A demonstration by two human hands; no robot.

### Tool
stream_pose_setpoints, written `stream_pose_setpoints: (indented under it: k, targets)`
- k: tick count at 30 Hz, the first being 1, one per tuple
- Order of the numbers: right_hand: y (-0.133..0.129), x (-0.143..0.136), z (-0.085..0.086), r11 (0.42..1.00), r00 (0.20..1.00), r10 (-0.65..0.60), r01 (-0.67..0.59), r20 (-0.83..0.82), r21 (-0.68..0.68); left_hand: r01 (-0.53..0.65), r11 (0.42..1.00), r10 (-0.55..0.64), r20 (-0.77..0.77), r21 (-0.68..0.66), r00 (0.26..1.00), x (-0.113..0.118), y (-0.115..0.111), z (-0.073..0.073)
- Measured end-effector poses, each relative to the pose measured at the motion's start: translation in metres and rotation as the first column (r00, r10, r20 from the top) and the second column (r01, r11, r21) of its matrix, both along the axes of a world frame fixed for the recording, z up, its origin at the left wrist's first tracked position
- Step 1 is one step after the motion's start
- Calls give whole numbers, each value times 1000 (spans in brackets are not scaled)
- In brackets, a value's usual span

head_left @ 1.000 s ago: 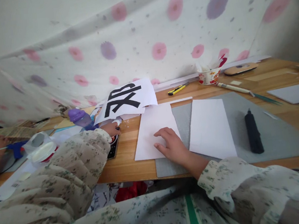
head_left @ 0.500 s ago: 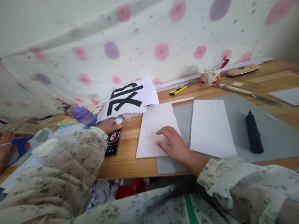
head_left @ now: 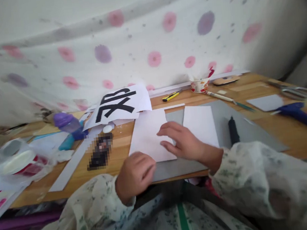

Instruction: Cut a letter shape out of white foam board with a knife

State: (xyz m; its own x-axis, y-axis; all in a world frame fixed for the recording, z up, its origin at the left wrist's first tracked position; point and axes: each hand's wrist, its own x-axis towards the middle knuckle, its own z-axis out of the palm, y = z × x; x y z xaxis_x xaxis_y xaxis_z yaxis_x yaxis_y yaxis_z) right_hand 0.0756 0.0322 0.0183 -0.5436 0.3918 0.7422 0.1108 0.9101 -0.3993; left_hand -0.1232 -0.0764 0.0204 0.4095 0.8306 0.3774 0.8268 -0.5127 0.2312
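My right hand (head_left: 183, 141) rests flat, fingers spread, on a white sheet of paper (head_left: 148, 133) that lies partly on a grey cutting mat (head_left: 221, 109). My left hand (head_left: 136, 173) is curled into a loose fist at the table's near edge, just left of the mat's corner; nothing shows in it. A second white sheet (head_left: 200, 125) lies on the mat to the right of my right hand. Behind the sheets leans a paper printed with large black strokes (head_left: 119, 104). A black pen-like tool (head_left: 233, 130) lies on the mat further right.
A blurred-out phone (head_left: 100, 155), a small white lump (head_left: 107, 128), a purple-capped bottle (head_left: 66, 122) and round containers (head_left: 18, 162) sit left. A yellow utility knife (head_left: 171, 96), patterned cup (head_left: 199, 85), brush (head_left: 230, 98), scissors (head_left: 295, 92) and blue glue gun (head_left: 302, 118) lie at the back and right.
My left hand has drawn back from the phone and black-lettered paper to the table's near edge and curled shut. The view swung right; my right hand stayed on the sheet.
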Motion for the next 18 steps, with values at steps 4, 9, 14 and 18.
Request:
stream_pose_setpoints:
  k: [4,9,14,18]
  targets:
    - [24,80,30,929,920,-301,342,252,-141,361,931,-362,4,49,932,59,-1,-1]
    - [31,159,6,675,496,-582,737,644,42,322,939,-340,-170,-123,925,104,20,-4]
    - [34,179,-32,581,433,-599,814,674,-7,160,971,-215,-353,-179,911,111,50,-22]
    - [41,186,-42,567,504,-545,810,670,-149,142,981,-178,-308,-136,934,106,60,-36]
